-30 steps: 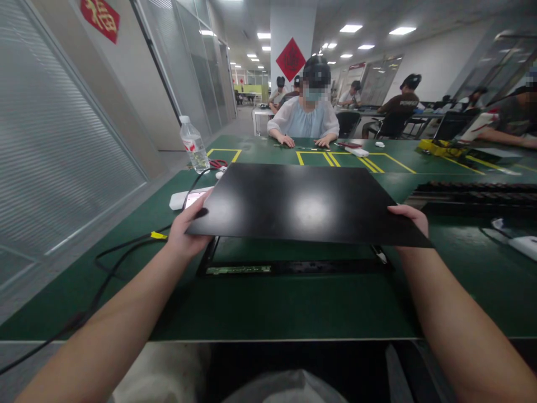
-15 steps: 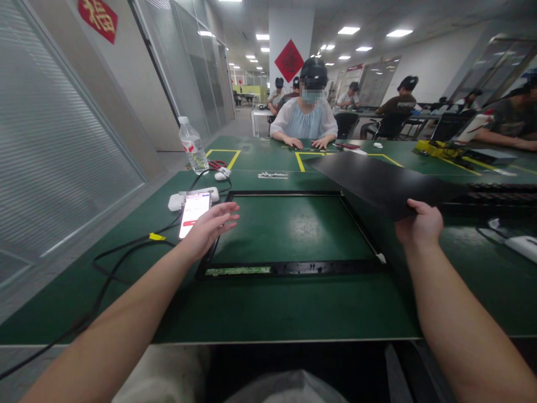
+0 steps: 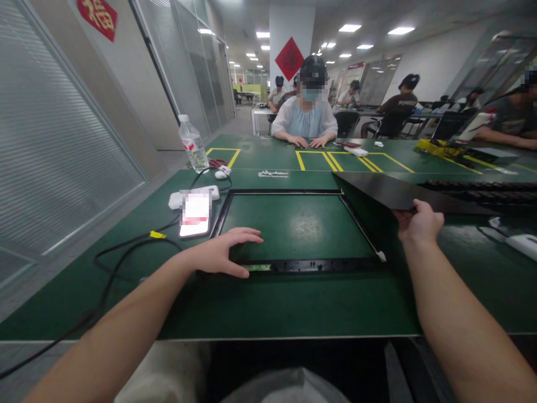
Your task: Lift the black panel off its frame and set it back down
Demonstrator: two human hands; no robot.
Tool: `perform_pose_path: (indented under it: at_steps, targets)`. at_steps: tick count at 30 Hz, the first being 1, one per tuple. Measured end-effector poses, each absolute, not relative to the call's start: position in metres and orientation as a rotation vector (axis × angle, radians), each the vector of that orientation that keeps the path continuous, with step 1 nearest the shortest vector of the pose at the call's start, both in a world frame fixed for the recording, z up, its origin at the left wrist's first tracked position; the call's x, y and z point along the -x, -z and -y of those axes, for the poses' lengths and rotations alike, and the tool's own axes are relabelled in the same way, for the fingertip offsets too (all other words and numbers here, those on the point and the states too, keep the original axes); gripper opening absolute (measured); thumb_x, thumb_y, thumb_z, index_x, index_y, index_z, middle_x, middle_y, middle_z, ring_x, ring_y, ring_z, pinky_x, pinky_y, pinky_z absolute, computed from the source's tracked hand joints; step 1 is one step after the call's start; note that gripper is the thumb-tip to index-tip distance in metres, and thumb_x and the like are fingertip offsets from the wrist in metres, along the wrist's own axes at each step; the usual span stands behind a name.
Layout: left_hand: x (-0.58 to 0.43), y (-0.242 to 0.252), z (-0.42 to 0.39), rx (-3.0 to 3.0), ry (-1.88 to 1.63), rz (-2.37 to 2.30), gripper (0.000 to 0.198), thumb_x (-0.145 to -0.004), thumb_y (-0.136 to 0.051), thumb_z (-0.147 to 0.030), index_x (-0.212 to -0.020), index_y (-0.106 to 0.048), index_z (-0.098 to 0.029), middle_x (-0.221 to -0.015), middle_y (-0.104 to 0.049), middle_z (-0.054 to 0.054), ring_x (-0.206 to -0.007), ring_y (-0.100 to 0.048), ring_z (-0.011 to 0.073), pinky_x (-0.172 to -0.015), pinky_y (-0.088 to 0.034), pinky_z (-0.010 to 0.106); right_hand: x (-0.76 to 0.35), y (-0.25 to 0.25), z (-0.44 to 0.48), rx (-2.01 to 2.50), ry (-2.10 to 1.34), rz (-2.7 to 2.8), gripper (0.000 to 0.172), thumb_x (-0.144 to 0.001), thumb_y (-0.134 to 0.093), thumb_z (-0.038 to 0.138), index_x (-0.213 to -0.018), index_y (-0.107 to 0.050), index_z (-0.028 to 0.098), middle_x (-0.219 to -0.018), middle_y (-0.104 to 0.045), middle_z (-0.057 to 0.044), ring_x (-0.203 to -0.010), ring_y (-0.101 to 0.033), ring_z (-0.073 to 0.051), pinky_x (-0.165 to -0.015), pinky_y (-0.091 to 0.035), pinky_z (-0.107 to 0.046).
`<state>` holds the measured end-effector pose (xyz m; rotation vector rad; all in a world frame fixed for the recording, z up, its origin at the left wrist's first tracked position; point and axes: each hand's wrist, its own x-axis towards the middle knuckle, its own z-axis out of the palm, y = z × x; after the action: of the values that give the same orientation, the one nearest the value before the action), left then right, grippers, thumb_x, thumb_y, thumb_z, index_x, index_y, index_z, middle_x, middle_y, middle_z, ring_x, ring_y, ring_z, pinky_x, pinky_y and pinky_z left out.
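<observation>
one thin black panel [image 3: 390, 190] is gripped along its near edge by the right hand [image 3: 422, 224], thumb above and fingers curled beneath. the panel is tilted over the table [image 3: 293, 313], to the right of a black rectangular frame [image 3: 323, 265]; whether its far side touches the table cannot be told. the left hand [image 3: 226, 252] is spread, thumb and fingers well apart, over the near left corner of the frame; contact with the frame cannot be made out. the frame lies flat, with a green circuit strip [image 3: 260, 268] in its near bar, partly covered by the left hand, and a small white piece [image 3: 381, 256] at its near right corner. left of the frame: a lit phone [image 3: 196, 215] just beside a white power strip [image 3: 174, 198], and a black cable [image 3: 109, 285] bearing a yellow tag [image 3: 158, 235]. beyond: an upright bottle [image 3: 193, 145], a red-handled tool [image 3: 218, 163] and small pale pieces [image 3: 272, 174]. across the table, a masked co-worker [image 3: 306, 117] sits with both hands lowered to the tabletop.
</observation>
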<state>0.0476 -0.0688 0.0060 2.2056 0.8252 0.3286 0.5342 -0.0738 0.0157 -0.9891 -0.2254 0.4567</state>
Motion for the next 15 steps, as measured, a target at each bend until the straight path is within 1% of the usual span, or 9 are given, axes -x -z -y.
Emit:
perform_pose_path:
  at_steps: [2, 3, 5, 9, 12, 15]
  targets:
    - [-0.0495, -0.0050, 0.0716, -2.303, -0.214, -0.759, 0.080, -0.066, -0.098, -0.043, -0.141, -0.071, -0.035, -0.171, -0.044, 0.010, -0.159, -0.032, 0.0438, -0.127, -0.028, 0.063, -0.5352, -0.0148, 0.0735, 0.994, -0.459, 0.212, 0.032, -0.080, -0.056, 0.006, -0.098, -0.040, 0.027, -0.083, -0.060, 0.006, -0.072, -0.066, -0.010, -0.060, -0.058, -0.019]
    - [-0.0503, -0.0043, 0.0725, -2.330, -0.183, -0.731, 0.079, -0.066, -0.099, -0.042, -0.140, -0.072, -0.036, -0.172, -0.041, 0.010, -0.161, -0.027, 0.0449, -0.128, -0.026, 0.064, -0.5357, -0.0144, 0.0733, 1.001, -0.458, 0.197, 0.033, -0.080, -0.056, 0.006, -0.099, -0.040, 0.027, -0.084, -0.060, 0.006, -0.072, -0.066, -0.010, -0.060, -0.058, -0.019]
    - [-0.0514, -0.0028, 0.0731, -2.360, -0.158, -0.690, 0.072, -0.070, -0.097, -0.041, -0.138, -0.074, -0.039, -0.174, -0.039, 0.009, -0.163, -0.022, 0.0455, -0.128, -0.022, 0.067, -0.5365, -0.0141, 0.0731, 1.017, -0.455, 0.169, 0.034, -0.079, -0.058, 0.005, -0.099, -0.041, 0.027, -0.084, -0.060, 0.006, -0.071, -0.065, -0.010, -0.060, -0.058, -0.018]
    - [-0.0529, -0.0013, 0.0720, -2.379, -0.123, -0.674, 0.063, -0.083, -0.088, -0.037, -0.143, -0.070, -0.042, -0.174, -0.040, 0.007, -0.163, -0.020, 0.0441, -0.127, -0.016, 0.071, -0.5346, -0.0144, 0.0731, 1.042, -0.457, 0.136, 0.031, -0.082, -0.056, 0.003, -0.098, -0.041, 0.026, -0.083, -0.060, 0.005, -0.071, -0.064, -0.011, -0.059, -0.058, -0.018]
    - [-0.0551, -0.0014, 0.0723, -2.392, -0.116, -0.674, 0.060, -0.087, -0.083, -0.037, -0.145, -0.068, -0.043, -0.174, -0.040, 0.005, -0.163, -0.021, 0.0431, -0.127, -0.016, 0.072, -0.5313, -0.0147, 0.0734, 1.051, -0.460, 0.138, 0.032, -0.082, -0.057, 0.004, -0.098, -0.041, 0.026, -0.086, -0.061, 0.005, -0.073, -0.065, -0.010, -0.060, -0.058, -0.017]
    - [-0.0577, -0.0017, 0.0743, -2.401, -0.142, -0.696, 0.057, -0.087, -0.082, -0.039, -0.143, -0.070, -0.041, -0.173, -0.042, 0.006, -0.163, -0.022, 0.0434, -0.127, -0.016, 0.071, -0.5294, -0.0146, 0.0737, 1.060, -0.471, 0.137, 0.032, -0.082, -0.057, 0.003, -0.097, -0.041, 0.026, -0.088, -0.060, 0.006, -0.072, -0.065, -0.009, -0.059, -0.058, -0.016]
